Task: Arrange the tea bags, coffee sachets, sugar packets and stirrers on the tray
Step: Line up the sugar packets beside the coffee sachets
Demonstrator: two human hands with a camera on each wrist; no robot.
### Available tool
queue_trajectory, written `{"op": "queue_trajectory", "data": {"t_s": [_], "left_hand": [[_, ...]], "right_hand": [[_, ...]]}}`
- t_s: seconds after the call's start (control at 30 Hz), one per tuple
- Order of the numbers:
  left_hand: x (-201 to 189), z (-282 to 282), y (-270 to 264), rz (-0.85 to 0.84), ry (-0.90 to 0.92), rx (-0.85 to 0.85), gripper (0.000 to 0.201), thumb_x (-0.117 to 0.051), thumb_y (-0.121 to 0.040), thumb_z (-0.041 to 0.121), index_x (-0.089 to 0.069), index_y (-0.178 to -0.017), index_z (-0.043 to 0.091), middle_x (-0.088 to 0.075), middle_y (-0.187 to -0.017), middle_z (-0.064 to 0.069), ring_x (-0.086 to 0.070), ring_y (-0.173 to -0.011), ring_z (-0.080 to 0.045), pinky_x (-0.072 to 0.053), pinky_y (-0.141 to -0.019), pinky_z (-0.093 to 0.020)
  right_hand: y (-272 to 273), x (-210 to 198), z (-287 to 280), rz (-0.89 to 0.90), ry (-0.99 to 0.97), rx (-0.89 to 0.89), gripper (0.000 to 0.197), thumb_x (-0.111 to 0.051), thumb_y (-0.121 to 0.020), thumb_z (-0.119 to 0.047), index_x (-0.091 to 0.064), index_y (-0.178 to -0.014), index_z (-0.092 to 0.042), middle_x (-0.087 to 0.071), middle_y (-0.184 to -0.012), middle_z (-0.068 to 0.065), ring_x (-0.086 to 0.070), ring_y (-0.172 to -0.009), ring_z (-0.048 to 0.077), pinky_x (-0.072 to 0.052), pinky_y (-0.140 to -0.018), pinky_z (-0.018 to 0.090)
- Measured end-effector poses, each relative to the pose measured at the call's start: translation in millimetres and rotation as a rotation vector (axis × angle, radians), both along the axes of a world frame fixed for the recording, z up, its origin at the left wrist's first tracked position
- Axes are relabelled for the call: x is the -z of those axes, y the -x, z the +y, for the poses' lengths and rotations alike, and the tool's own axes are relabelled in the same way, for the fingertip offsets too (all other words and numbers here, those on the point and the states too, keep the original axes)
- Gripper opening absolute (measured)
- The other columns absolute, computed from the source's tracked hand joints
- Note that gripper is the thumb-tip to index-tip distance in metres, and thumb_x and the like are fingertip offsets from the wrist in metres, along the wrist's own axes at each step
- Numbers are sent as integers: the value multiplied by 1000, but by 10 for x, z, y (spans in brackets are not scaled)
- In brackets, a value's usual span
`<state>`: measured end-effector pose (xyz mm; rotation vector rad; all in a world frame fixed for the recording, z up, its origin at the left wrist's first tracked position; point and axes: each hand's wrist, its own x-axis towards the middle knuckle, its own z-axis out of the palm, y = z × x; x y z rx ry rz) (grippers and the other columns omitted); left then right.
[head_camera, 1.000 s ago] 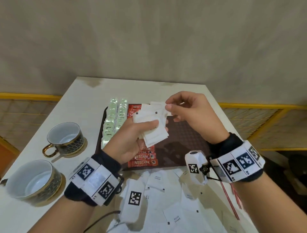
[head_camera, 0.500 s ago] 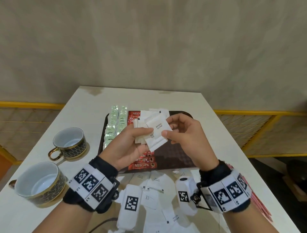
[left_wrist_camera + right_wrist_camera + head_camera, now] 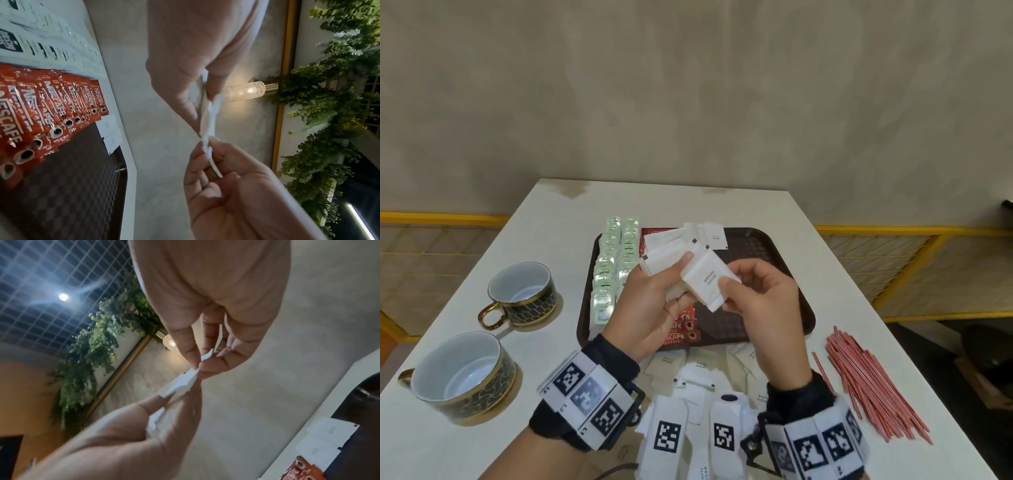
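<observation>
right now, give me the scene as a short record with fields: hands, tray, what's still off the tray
left hand: left hand grips a stack of white paper sugar packets above the tray
right hand: right hand pinches one white sugar packet printed WHITE SUGAR
tray: dark brown plastic tray holds two rows of pale green tea bags, red Nescafe coffee sachets and a few sugar packets at its far edge
off tray: loose white sugar packets near the wrists; thin red stirrers piled on the table, right
other: two dark gold-rimmed cups, left

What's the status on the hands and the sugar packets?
Left hand grips sugar packet stack. Right hand pinches one sugar packet above tray. Stirrers untouched on table. Nothing blocking.
</observation>
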<state>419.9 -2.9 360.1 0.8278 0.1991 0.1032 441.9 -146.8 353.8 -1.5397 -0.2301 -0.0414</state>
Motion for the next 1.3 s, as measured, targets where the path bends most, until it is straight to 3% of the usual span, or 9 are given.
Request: {"op": "queue_trajectory", "data": {"t_s": [0.17, 0.3, 0.6, 0.73, 0.83, 0.93, 1.0, 1.17, 1.3], "left_hand": [[22, 8, 43, -9, -24, 37, 32, -64, -81, 12, -63, -113, 10, -74, -107, -11, -72, -97, -24, -62, -72, -34], [83, 14, 34, -2, -54, -38, 35, -59, -86, -8, -62, -117, 9, -74, -107, -13, -72, -97, -25, -61, -75, -32], [257, 31, 38, 104, 7, -105, 37, -62, -86, 11, -60, -123, 12, -71, -115, -14, -69, -106, -29, -58, -83, -44], [329, 285, -16, 162, 95, -201, 37, -59, -91, 7, -56, -127, 14, -72, -114, -14, -71, -101, -28, -61, -76, -40], [371, 459, -30, 177, 83, -219, 39, -58, -93, 9, -54, -131, 12, -70, -118, -14, -70, -105, -28, -60, -78, -40], [404, 544, -18, 196, 38, -219, 36, -57, -94, 11, -55, -130, 13, -72, -115, -10, -70, -105, -26, -58, -82, -42], [427, 586, -4, 210, -3, -245, 37, -57, -93, 10, -56, -130, 13, -72, -115, -8, -71, -103, -25, -60, -78, -39], [464, 705, 21, 261, -49, -337, 29, -58, -87, 8, -63, -115, 15, -75, -108, -6, -73, -94, -26, -61, -69, -36], [502, 751, 5, 301, -64, -378, 34, -61, -79, 9, -63, -112, 16, -75, -106, -7, -73, -94, -28, -61, -70, -39]], "right_hand": [[-27, 62, 38, -14, 16, 48, 10, -67, -83, 3, -67, -91, -4, -69, -76, 4, -64, -62, 10, -51, -56, 25], [29, 93, 105, 70, -101, 62, 21, -71, -84, -4, -64, -103, -9, -72, -87, 6, -71, -77, 16, -57, -65, 26], [-58, 157, 204, 244, -214, -52, 13, -61, -92, -3, -69, -101, -7, -75, -97, 8, -71, -82, 17, -57, -68, 23], [-793, 34, 47, 162, 66, -12, 14, -60, -93, -2, -70, -98, -10, -74, -94, 4, -68, -81, 13, -56, -67, 21], [-1600, 51, 59, 17, 521, -35, 17, -63, -83, 0, -66, -70, -11, -63, -70, 7, -57, -68, 18, -51, -66, 35], [-2185, 165, 262, -10, 899, -158, 16, -59, -80, 4, -59, -66, -5, -54, -66, 15, -52, -62, 22, -48, -55, 25], [-2436, 291, 415, -20, 1040, -238, 15, -57, -81, 7, -62, -71, -2, -54, -68, 12, -52, -60, 22, -45, -49, 18], [-2865, 591, 632, -15, 1204, -359, 22, -58, -84, 8, -70, -101, 3, -63, -86, 13, -61, -77, 25, -59, -78, 40], [-2993, 627, 725, -95, 1249, -393, 27, -66, -84, 3, -68, -110, -1, -61, -99, 10, -56, -77, 21, -53, -66, 26]]}}
